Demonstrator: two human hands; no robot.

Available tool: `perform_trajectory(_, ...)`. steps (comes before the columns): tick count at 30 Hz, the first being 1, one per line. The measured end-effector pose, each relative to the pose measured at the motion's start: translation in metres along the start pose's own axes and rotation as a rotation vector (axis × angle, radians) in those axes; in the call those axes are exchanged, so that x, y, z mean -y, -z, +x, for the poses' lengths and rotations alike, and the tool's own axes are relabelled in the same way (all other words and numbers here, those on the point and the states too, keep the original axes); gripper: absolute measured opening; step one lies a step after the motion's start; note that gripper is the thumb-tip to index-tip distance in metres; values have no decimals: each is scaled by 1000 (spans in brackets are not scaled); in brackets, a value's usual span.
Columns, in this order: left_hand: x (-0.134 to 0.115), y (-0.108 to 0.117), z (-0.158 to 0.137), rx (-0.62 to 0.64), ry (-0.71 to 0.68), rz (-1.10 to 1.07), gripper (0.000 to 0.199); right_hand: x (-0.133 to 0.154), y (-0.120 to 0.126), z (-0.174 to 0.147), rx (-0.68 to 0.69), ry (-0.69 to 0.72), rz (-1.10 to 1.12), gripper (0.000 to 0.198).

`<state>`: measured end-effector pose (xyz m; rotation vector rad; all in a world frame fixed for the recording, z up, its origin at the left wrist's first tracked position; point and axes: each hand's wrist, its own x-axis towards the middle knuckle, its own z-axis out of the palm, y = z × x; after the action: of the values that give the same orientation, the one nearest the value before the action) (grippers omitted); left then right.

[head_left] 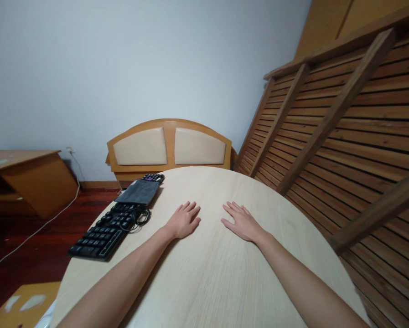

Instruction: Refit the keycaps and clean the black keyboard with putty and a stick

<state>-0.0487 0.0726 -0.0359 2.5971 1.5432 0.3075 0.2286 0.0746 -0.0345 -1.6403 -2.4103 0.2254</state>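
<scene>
My left hand (pixel 183 221) lies palm down on the pale wooden round table (pixel 207 282), fingers stretched out, with nothing in it. Facing it across a short gap, my right hand (pixel 241 221) also rests flat on the tabletop with its fingers spread. To the left of my left hand, a black keyboard (pixel 101 234) runs along the table's left edge. A coiled black cable (pixel 141 217) sits at its side. Across the keyboard's middle lies a dark grey flat cloth-like piece (pixel 139 192), which hides some of the keys.
A wooden headboard with cream panels (pixel 170 146) stands behind the table against the wall. Slatted wooden boards (pixel 327 136) lean close along the right side. At left are a wooden desk (pixel 36 182), a white cord (pixel 47 223) on the floor and a yellowish board (pixel 23 303).
</scene>
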Motion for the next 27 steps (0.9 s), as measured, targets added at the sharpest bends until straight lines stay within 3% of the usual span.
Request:
perform_trajectory(5,-1,3,-3,24,-25,5,66,1,2,0,9,5,-3,73)
perform_trajectory(23,-2,3,-3,-6,-24,39,60,-1,-1,1,3,2,2,73)
perform_trajectory(27,10,20,0,-83,90,161,54,0,0,1,1,-1,12,73)
